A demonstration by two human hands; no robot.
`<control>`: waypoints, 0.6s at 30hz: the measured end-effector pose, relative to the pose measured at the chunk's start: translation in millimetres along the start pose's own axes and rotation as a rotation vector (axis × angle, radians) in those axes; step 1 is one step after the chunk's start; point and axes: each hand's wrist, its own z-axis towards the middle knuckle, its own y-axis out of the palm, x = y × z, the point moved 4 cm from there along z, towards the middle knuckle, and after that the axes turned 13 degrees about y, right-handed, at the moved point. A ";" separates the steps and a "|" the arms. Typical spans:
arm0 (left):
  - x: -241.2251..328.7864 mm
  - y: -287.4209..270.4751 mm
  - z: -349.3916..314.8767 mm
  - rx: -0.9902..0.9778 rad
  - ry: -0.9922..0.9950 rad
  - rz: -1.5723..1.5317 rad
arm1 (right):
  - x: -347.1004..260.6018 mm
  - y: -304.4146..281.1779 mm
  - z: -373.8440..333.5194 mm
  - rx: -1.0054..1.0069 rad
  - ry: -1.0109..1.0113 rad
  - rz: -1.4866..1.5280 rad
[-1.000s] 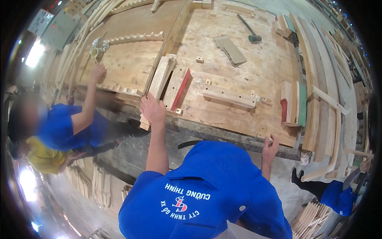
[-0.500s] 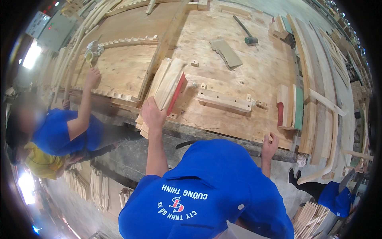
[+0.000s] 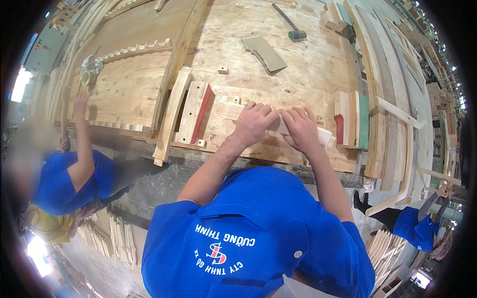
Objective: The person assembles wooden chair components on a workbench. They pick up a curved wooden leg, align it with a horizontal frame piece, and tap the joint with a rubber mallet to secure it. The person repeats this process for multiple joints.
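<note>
A pale wooden slat [image 3: 325, 137] lies across the middle of the bench jig, over the drilled wooden block, which is mostly hidden. My left hand [image 3: 254, 124] is closed over the slat's left part. Close beside it, my right hand [image 3: 301, 131] wraps its fingers over the right part. Left of my hands stands a drilled wooden stop block [image 3: 193, 113] with a red edge. A similar stop [image 3: 341, 116] with red and green faces stands to the right. More long wooden pieces [image 3: 171, 116] lean beyond the left stop.
Farther back on the plywood bench [image 3: 223, 44] lie a dark-headed mallet [image 3: 297, 35], a flat brown sheet [image 3: 266, 54] and a small wooden block [image 3: 223, 70]. Long boards [image 3: 390, 99] run along the right side. At the left a co-worker in a blue shirt [image 3: 67, 174] reaches toward a cup [image 3: 87, 78].
My left hand has moved right from the wooden pieces by the left stop, bringing a slat to the middle. My right hand has risen from the bench edge onto that slat.
</note>
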 end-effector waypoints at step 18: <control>2.3 9.2 -134.6 0.180 -0.600 -0.237 | 94.2 140.4 95.7 -0.448 0.142 0.146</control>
